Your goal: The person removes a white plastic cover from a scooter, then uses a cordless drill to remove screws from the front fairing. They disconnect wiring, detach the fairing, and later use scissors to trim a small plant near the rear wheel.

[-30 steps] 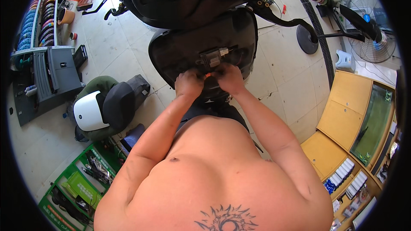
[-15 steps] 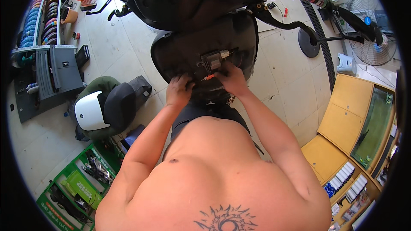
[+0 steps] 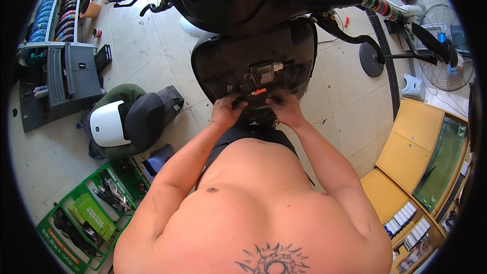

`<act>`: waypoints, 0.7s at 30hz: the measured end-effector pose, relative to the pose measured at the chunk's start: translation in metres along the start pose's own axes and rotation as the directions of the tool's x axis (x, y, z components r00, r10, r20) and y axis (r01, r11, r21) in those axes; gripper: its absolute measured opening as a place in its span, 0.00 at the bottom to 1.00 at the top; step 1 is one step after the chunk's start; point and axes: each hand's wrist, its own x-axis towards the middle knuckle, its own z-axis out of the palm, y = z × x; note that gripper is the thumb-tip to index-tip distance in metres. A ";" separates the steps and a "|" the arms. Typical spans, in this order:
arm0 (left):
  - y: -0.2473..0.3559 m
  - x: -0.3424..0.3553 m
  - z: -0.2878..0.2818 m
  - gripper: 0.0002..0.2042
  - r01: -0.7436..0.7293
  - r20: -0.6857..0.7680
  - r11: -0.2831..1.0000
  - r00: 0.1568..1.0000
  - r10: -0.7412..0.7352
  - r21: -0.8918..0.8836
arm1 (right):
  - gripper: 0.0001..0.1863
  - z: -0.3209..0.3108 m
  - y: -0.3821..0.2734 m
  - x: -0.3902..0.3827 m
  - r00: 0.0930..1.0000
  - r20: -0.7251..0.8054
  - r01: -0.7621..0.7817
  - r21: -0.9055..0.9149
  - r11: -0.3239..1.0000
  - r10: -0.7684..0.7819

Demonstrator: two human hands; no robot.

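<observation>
A wide black scooter panel (image 3: pixel 213 53) lies in front of me under the dark scooter body (image 3: pixel 223 0). On it sits a finned metal electrical module (image 3: pixel 264 75) with a pale connector (image 3: pixel 277 66) at its far right corner. A small orange connector (image 3: pixel 259 92) lies just nearer to me than the module. My left hand (image 3: pixel 228 110) is at the panel's near edge, left of the orange connector, its fingers curled toward the thumb. Across from it, my right hand (image 3: pixel 285 108) is bent into a pinch. Whatever either hand grips is too dark and small to make out.
A white-and-black scooter seat piece (image 3: pixel 109 127) stands on the tiled floor at left, near a grey tool case (image 3: pixel 81 76). Green bins (image 3: pixel 91 213) hold parts at lower left. Yellow cabinets (image 3: pixel 406 137) line the right side, with a fan (image 3: pixel 441 40) beyond.
My right hand has drawn back from beside the module and orange connector toward me. My left hand has come slightly nearer to it. The whole view has shifted a little.
</observation>
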 end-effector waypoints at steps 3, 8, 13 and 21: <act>-0.005 0.004 0.005 0.13 -0.022 -0.011 1.000 1.000 0.021 -0.010 | 0.09 0.012 -0.007 0.005 0.999 0.036 0.022 -0.040 0.999 -0.020; -0.015 0.009 0.009 0.09 -0.058 -0.075 0.998 0.996 0.055 -0.037 | 0.09 0.019 -0.012 0.008 0.995 0.101 0.028 -0.073 0.997 -0.020; -0.008 0.014 0.002 0.08 0.052 0.031 0.991 0.998 -0.049 -0.122 | 0.10 0.016 -0.002 0.012 0.993 0.115 0.049 -0.123 0.991 -0.035; -0.044 -0.024 0.006 0.11 0.066 -0.078 0.989 0.994 -0.077 -0.136 | 0.11 -0.048 0.030 -0.021 0.874 0.313 -0.486 0.594 0.641 0.372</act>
